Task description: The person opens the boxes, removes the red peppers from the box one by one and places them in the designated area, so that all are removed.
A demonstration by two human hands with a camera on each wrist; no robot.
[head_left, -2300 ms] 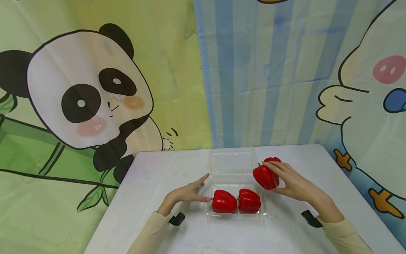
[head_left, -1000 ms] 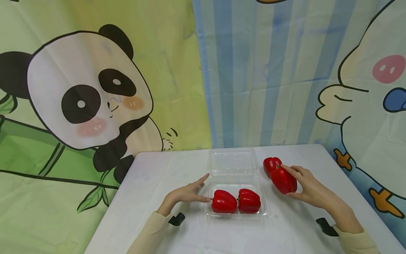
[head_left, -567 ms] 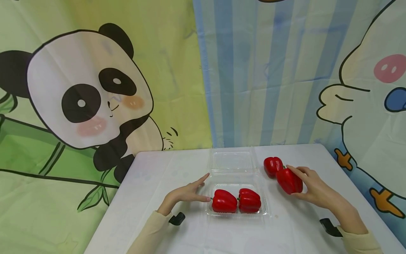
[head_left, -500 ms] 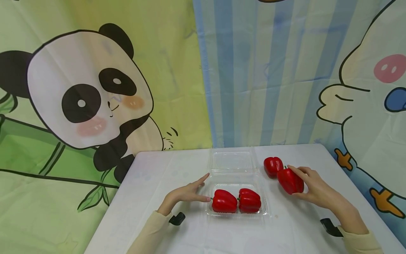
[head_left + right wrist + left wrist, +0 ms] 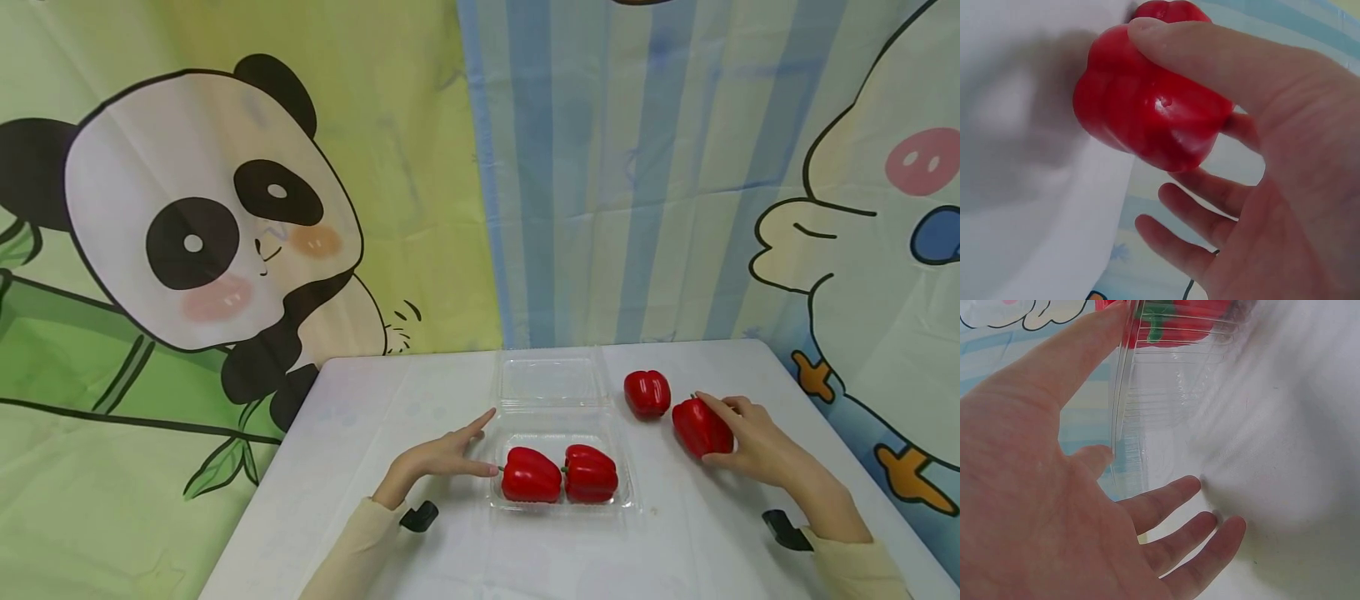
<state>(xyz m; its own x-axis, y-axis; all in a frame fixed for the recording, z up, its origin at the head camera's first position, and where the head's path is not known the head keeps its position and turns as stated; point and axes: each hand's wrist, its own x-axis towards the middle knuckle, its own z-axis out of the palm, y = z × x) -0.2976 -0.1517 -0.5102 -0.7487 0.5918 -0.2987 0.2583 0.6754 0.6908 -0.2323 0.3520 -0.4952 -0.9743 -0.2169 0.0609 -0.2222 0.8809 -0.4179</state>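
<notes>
My right hand (image 5: 757,442) pinches a red bell pepper (image 5: 701,427) between thumb and fingers, at the right of the table in the head view. In the right wrist view the thumb lies across the held pepper (image 5: 1147,103), while the lower fingers stretch out beneath. A clear plastic box (image 5: 626,500) stands in the middle with its lid laid back, and two red peppers lie side by side in it, a left one (image 5: 529,477) and a right one (image 5: 591,475). At the box's left rim is my left hand (image 5: 442,457), fingers spread, thumb at the edge.
Another red pepper (image 5: 647,393) lies on the white table (image 5: 420,550), behind and left of the held one. The box's clear lid (image 5: 551,379) reaches toward the back edge. Printed curtains (image 5: 570,208) with cartoon animals hang right behind the table.
My right hand has carried the pepper from beside the box's right rim outward to the right, past the loose pepper, and lowered it. My left hand has stayed put.
</notes>
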